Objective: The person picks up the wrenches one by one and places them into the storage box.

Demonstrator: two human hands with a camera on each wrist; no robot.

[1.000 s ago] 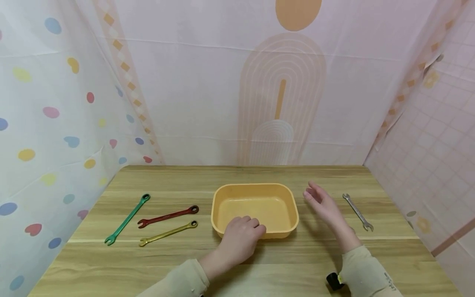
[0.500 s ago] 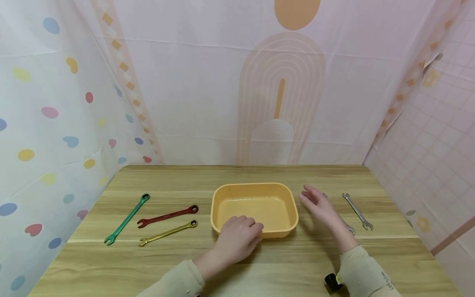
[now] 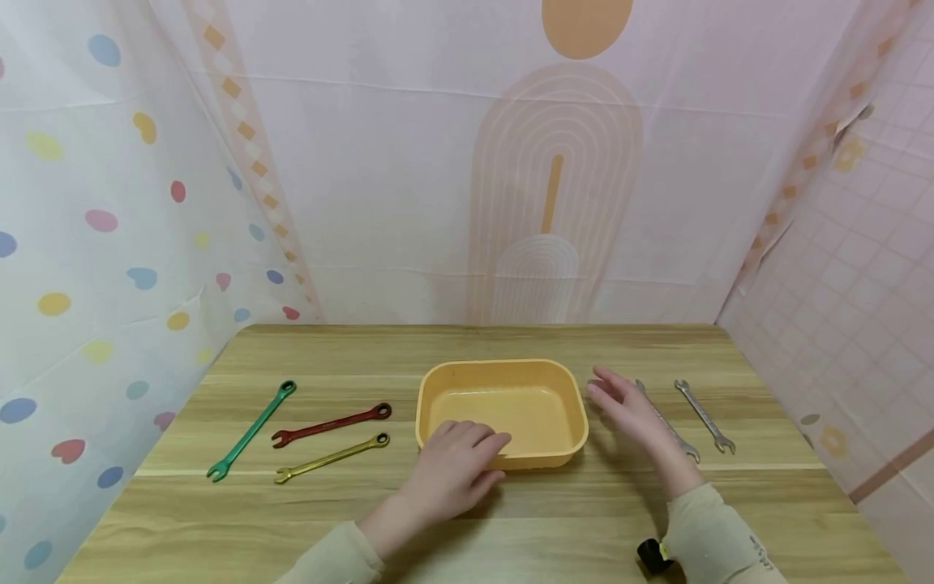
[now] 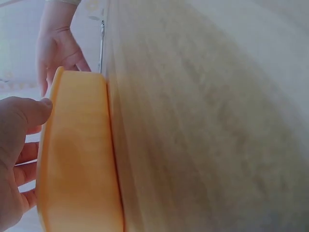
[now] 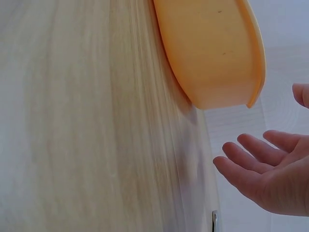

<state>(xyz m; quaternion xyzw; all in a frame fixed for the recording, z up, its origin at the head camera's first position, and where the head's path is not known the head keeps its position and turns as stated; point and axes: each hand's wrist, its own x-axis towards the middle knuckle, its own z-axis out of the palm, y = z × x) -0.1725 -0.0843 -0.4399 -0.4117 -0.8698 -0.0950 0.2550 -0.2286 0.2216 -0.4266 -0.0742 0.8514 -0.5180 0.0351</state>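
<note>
A yellow plastic basin (image 3: 540,462) stands mid-table. My left hand (image 3: 451,472) lies over its near left rim, fingers loosely bent above the inside and thumb apart from them. In the left wrist view, the thumb tip (image 4: 46,102) is right at the rim, with the other fingers behind it. My right hand (image 3: 633,412) hovers just right of the basin, holding nothing. Its fingers look relaxed and parted in the right wrist view. A silver wrench (image 3: 686,447) lies partly hidden behind that hand, and another silver wrench (image 3: 704,418) lies farther right.
Left of the basin lie a green wrench (image 3: 251,430), a red wrench (image 3: 332,425) and a yellow wrench (image 3: 332,460). Printed curtains (image 3: 394,203) rise behind the wooden table (image 3: 569,535) and along both sides. A black device (image 3: 653,556) sits at the right wrist.
My left hand has loosened and slid slightly left, its thumb moving away from the fingers. The right hand has shifted left toward the basin, uncovering the nearer silver wrench.
</note>
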